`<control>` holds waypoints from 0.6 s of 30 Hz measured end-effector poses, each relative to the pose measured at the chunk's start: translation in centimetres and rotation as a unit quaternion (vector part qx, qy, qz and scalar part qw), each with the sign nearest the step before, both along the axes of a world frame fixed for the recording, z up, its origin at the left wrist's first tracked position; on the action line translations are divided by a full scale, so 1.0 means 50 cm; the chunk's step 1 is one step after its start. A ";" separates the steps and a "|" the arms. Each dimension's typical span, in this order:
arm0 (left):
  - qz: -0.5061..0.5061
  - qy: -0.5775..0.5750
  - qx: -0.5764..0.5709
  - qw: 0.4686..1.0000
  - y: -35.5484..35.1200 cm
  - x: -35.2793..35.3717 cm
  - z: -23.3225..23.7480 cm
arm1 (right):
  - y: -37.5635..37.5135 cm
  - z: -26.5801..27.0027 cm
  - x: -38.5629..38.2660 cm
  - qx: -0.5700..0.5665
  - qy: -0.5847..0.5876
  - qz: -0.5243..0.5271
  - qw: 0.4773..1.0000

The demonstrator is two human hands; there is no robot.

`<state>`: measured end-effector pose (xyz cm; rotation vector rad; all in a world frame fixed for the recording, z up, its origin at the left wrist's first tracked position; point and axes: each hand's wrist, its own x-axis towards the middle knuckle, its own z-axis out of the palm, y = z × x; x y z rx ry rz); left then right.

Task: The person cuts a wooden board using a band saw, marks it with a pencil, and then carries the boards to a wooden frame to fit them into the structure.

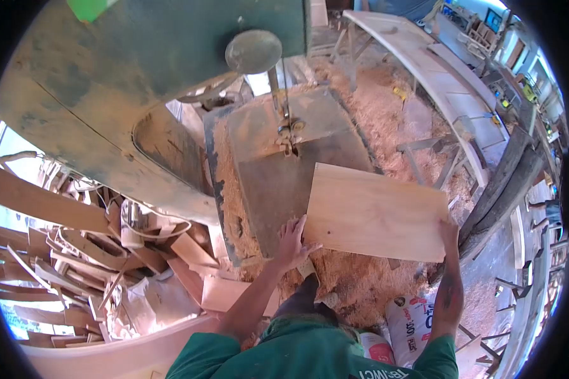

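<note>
A flat, pale wooden board (378,211) lies partly over the sawdust-covered saw table (269,196) and extends to the right beyond it. My left hand (292,245) rests at the board's lower left corner, fingers spread over the table. At the far right end, my right hand (449,232) grips the board's edge, its fingers partly hidden. Above the board's upper left corner are the saw's blade guides (290,131), with the thin blade running down to the table. Board and guides are apart.
The large green saw body (107,82) fills the upper left. Wood offcuts (88,265) are piled at the left. A long curved panel (436,69) stands on supports at the upper right. Dark timbers (502,189) lean at the right. A printed white sack (411,325) lies below.
</note>
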<state>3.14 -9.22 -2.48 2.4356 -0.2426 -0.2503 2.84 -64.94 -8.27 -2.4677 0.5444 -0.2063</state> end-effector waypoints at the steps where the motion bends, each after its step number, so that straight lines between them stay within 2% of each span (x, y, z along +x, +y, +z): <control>1: -0.017 -0.017 -0.014 1.000 0.009 -0.013 -0.015 | -0.006 -0.008 0.037 -0.041 -0.026 0.016 0.999; 2: -0.033 -0.033 -0.029 0.998 0.018 -0.027 -0.028 | -0.006 -0.012 0.080 -0.082 -0.051 0.033 0.995; 3: -0.027 -0.016 -0.030 0.999 0.024 -0.037 -0.035 | -0.004 -0.006 0.119 -0.073 -0.042 0.050 0.995; 4: -0.058 -0.053 -0.015 0.997 0.027 -0.039 -0.033 | -0.002 0.009 0.160 -0.064 -0.035 0.067 0.995; 5: -0.091 -0.094 0.002 0.991 0.030 -0.031 -0.029 | 0.015 0.029 0.200 -0.033 -0.032 0.045 0.998; 6: -0.087 -0.084 0.001 0.993 0.029 -0.024 -0.021 | 0.036 0.042 0.238 -0.002 -0.030 0.021 0.999; 8: -0.100 -0.139 0.060 0.983 0.018 -0.013 -0.003 | 0.013 0.027 0.313 0.011 -0.009 0.040 0.999; 10: -0.087 -0.128 0.061 0.986 0.012 0.012 -0.007 | -0.006 0.023 0.380 0.062 0.044 0.024 0.997; 11: -0.076 -0.130 0.063 0.987 0.009 0.020 -0.008 | -0.016 0.010 0.405 0.059 0.058 0.027 0.996; 13: -0.068 -0.132 0.046 0.988 0.009 0.045 -0.003 | -0.024 -0.006 0.447 -0.038 -0.005 0.044 0.998; 18: -0.058 -0.163 0.028 0.985 0.007 0.080 -0.005 | -0.031 -0.003 0.492 0.017 0.019 0.026 0.999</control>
